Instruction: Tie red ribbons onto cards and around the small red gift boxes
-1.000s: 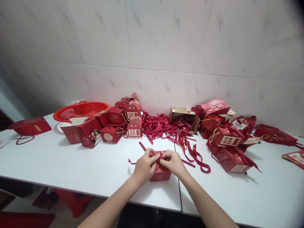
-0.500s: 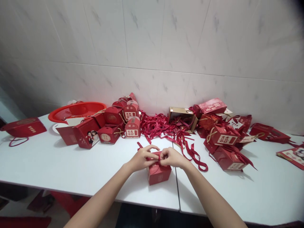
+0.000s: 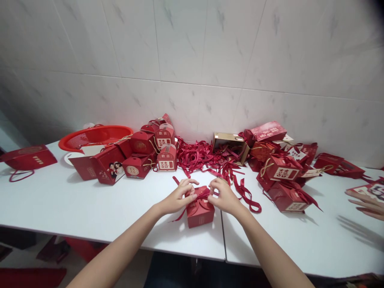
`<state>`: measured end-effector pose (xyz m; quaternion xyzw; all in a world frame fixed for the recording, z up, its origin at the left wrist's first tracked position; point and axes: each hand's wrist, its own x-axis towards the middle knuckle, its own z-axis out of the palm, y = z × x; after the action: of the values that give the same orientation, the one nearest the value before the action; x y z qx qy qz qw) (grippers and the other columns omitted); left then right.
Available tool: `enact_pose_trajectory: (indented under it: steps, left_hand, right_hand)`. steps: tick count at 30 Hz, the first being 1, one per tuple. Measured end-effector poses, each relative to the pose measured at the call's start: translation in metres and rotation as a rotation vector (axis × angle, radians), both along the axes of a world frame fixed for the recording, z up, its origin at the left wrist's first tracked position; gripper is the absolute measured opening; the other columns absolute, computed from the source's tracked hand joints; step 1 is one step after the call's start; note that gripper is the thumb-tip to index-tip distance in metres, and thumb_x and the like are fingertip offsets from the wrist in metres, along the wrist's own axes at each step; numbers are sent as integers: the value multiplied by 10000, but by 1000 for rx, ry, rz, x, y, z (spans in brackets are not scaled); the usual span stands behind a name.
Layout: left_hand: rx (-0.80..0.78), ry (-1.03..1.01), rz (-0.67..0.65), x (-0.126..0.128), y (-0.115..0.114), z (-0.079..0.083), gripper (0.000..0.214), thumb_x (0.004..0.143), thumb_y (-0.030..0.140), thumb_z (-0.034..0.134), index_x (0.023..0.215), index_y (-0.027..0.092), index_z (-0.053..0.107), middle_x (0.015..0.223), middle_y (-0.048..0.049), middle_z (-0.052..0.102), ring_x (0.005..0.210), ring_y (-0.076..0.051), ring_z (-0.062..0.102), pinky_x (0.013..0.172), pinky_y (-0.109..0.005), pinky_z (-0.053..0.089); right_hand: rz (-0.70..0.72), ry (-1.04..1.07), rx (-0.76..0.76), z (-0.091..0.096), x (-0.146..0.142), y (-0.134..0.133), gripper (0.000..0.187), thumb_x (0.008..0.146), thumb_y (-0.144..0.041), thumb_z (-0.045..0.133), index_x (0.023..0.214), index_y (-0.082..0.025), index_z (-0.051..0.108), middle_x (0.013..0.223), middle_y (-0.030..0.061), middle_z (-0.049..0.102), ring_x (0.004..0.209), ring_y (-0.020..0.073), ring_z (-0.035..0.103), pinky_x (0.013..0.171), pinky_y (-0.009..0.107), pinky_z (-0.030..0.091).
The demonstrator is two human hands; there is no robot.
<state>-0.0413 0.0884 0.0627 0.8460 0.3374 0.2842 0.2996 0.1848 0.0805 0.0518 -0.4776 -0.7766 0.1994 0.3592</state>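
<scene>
A small red gift box (image 3: 200, 212) stands near the front of the white table (image 3: 90, 204). A dark red ribbon (image 3: 201, 195) crosses its top. My left hand (image 3: 177, 197) pinches the ribbon on the box's left side, fingers closed. My right hand (image 3: 224, 195) pinches the ribbon on the right side, also closed. Both hands rest over the top of the box and hide part of the knot.
A heap of loose red ribbons (image 3: 201, 157) lies behind the box. Red gift boxes (image 3: 144, 154) and a red basin (image 3: 96, 136) sit back left. More red boxes (image 3: 282, 176) and a brown carton (image 3: 231, 144) lie right. Another person's fingers (image 3: 366, 203) reach in at the right edge.
My hands have drawn slightly apart along the ribbon on the box top, and a ribbon tail now hangs down on the left. Another person's fingers have come in at the right edge.
</scene>
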Motion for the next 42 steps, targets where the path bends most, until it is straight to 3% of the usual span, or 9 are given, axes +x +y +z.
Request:
enact_pose_trajectory:
  steps: [4, 9, 16, 23, 31, 38, 40, 42]
  left_hand:
    - [11, -6, 23, 2, 4, -10, 316, 929, 368, 470, 692, 191, 581, 1288, -91, 575, 1202, -262, 453, 1028, -445, 353]
    - [158, 140, 80, -3, 7, -11, 238, 879, 361, 571, 723, 228, 691, 1119, -65, 667, 1200, -319, 412, 1032, -552, 239]
    - [132, 52, 69, 2, 9, -16, 342, 886, 369, 562, 601, 200, 646, 1177, -72, 669, 1142, -261, 473, 1006, -443, 348]
    - [208, 166, 168, -8, 5, -16, 293, 883, 379, 575, 656, 207, 644, 1119, -55, 676, 1174, -304, 435, 983, -510, 240]
    - [306, 219, 195, -17, 6, -16, 242, 858, 382, 607, 694, 214, 664, 1074, -56, 689, 1231, -341, 417, 981, -524, 163]
    - [285, 129, 226, -14, 4, -22, 218, 850, 355, 609, 695, 205, 641, 1048, -66, 678, 1227, -330, 451, 1024, -529, 190]
    - [252, 69, 230, -13, 5, -27, 208, 863, 339, 585, 715, 196, 619, 1051, -81, 666, 1145, -294, 524, 1011, -498, 278]
    - [207, -4, 221, -11, 6, -33, 204, 874, 324, 558, 725, 187, 588, 1024, -93, 656, 1007, -244, 591, 937, -434, 396]
  right_hand:
    - [-66, 0, 51, -9, -2, 0, 176, 680, -125, 570, 586, -210, 448, 797, 21, 527, 837, 209, 529, 809, 350, 418]
    - [-104, -5, 78, -14, 2, -4, 158, 635, -105, 567, 681, -218, 467, 839, 16, 515, 827, 211, 523, 776, 339, 421]
    - [-150, 15, 104, -16, 4, -5, 196, 622, -104, 537, 744, -229, 446, 876, 26, 515, 868, 229, 521, 792, 355, 431]
    - [-187, 70, 92, -20, 8, -9, 200, 604, -134, 535, 732, -236, 421, 879, 24, 519, 870, 232, 507, 780, 358, 425]
    - [-202, 103, 47, -20, 10, -13, 215, 583, -141, 551, 734, -233, 430, 873, 8, 496, 851, 222, 498, 770, 345, 404]
    - [-125, 163, 4, -22, 16, -13, 198, 633, -145, 593, 765, -225, 467, 953, 33, 506, 863, 208, 501, 751, 335, 439]
    - [-46, 181, -33, -25, 19, -13, 157, 712, -194, 594, 852, -219, 527, 1013, 46, 528, 801, 175, 530, 698, 307, 468]
    - [76, 211, -123, -31, 23, -13, 311, 775, -279, 622, 1075, -231, 560, 1123, 63, 549, 706, 131, 546, 642, 284, 490]
